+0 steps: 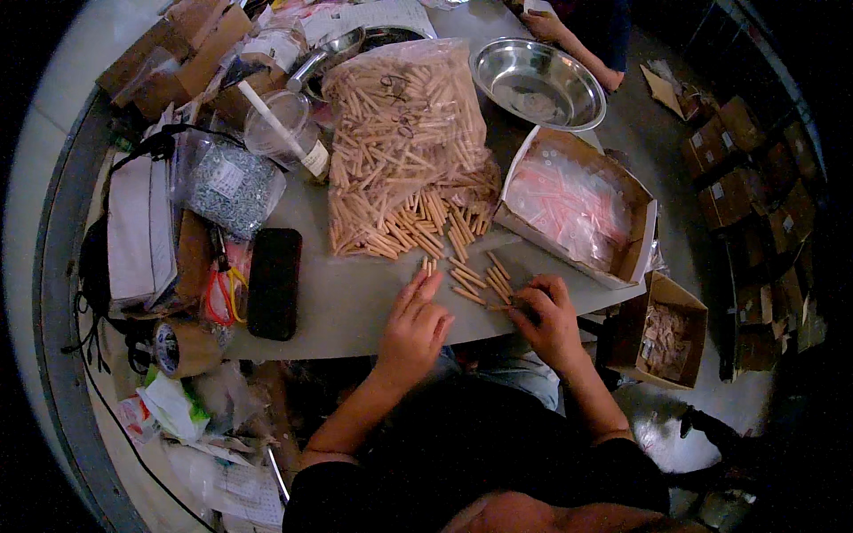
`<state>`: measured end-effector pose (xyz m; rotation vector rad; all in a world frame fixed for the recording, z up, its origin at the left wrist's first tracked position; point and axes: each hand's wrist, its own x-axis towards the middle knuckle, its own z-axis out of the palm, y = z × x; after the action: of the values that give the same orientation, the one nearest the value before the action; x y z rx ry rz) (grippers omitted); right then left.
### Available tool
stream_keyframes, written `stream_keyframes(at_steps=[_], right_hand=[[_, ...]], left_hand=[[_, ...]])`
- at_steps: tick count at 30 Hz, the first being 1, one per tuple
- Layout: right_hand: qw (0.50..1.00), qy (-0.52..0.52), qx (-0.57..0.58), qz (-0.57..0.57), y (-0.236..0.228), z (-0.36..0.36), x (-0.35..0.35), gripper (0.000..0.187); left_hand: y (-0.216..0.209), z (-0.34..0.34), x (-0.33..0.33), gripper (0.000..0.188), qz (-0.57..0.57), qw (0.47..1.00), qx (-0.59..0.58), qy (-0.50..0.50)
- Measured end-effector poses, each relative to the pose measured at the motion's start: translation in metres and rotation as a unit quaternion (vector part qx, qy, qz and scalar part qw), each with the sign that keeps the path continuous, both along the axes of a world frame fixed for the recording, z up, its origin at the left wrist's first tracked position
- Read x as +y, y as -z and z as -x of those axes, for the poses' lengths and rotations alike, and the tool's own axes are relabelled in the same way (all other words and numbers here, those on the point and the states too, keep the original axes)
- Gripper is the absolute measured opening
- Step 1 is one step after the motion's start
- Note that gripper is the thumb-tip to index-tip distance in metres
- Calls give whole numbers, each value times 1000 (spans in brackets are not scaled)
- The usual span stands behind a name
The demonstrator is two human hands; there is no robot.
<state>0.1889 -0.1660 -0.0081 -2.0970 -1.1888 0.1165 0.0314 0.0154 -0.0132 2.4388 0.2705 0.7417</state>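
A large clear plastic bag (404, 133) full of wooden dowels lies on the table, and dowels (418, 222) spill from its near end. Just in front of the spill, my left hand (413, 315) has its fingers together, with the tips of a few wooden dowels (430, 266) showing past them. To the right, my right hand (546, 320) is closed in a pinch at the end of a wooden dowel (501, 307); its fingertips are partly hidden. Between both hands lie several loose dowels (468, 274).
An open carton (577, 209) of small clear bags with reddish print stands right; a steel bowl (542, 84) is behind it. On the left are a black phone (275, 284), scissors (227, 296), a bag of screws (233, 185) and a plastic cup (280, 124). Another person's arm (577, 44) reaches in.
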Motion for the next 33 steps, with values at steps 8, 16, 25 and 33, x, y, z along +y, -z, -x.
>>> stream_keyframes(at_steps=[8, 16, 25, 33], right_hand=[[1000, 19, -17, 13, -10, 3, 30, 33], [999, 16, -31, 1, -4, 1, 29, 33], [976, -115, -176, 48, -11, -5, 32, 42], [991, -111, -80, -4, -1, -8, 2, 35]], left_hand=[[13, 17, -33, 18, 410, 867, 97, 266], [52, 6, -60, 19, 643, 669, 258, 269], [29, -5, -56, 15, 770, 554, 256, 186], [57, 2, -68, 16, 775, 563, 211, 195]])
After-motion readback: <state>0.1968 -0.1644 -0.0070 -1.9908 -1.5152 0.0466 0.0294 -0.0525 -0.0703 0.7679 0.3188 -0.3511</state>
